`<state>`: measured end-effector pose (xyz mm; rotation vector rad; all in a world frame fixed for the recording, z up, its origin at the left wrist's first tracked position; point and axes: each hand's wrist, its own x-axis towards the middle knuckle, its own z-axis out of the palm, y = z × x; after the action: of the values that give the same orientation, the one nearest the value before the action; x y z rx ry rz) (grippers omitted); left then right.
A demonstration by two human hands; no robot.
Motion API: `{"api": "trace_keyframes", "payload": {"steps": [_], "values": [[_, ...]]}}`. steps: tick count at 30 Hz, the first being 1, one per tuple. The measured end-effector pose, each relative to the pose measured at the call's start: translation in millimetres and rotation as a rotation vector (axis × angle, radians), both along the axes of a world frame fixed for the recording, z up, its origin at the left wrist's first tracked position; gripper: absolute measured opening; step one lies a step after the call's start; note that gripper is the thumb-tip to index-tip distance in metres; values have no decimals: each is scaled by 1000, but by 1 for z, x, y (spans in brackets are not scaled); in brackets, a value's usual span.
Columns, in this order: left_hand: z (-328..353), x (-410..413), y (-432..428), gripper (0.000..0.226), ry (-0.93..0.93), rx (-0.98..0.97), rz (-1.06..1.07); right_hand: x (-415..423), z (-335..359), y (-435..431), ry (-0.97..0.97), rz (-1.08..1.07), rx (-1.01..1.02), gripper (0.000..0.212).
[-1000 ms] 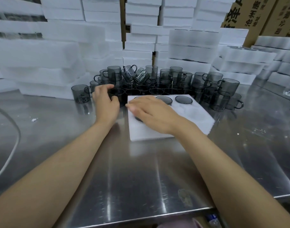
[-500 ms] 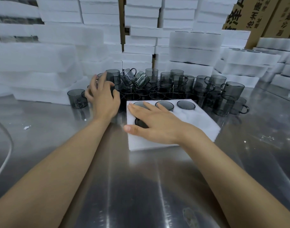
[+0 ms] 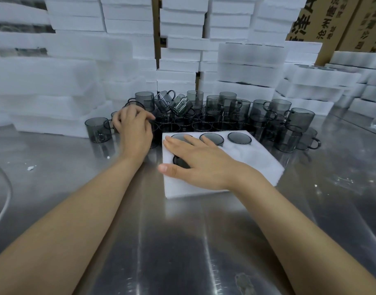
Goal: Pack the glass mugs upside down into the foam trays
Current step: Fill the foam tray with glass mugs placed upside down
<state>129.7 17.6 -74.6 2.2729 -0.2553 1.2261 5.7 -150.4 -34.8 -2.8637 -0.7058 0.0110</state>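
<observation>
Right hand point(image 3: 204, 165) lay flat on the foam tray point(image 3: 257, 165), fingers straight over some of the upturned mugs point(image 3: 239, 137) sunk in it. Left hand point(image 3: 133, 128), at the tray's 10 o'clock, curled over the loose mugs point(image 3: 236, 111) heaped at 12; couldn't tell if it gripped one. Foam stacks point(image 3: 246, 67) behind, steel table point(image 3: 182, 241) underneath.

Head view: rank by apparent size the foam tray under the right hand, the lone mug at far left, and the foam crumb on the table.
Largest: foam tray.
Then lone mug.
Smallest: foam crumb.
</observation>
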Motion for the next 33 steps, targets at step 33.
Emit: {"api": "trace_keyframes", "payload": {"steps": [33], "values": [[-1,2,5,32,22,-270,59,-4,2,1,6,-10,38,76]]}}
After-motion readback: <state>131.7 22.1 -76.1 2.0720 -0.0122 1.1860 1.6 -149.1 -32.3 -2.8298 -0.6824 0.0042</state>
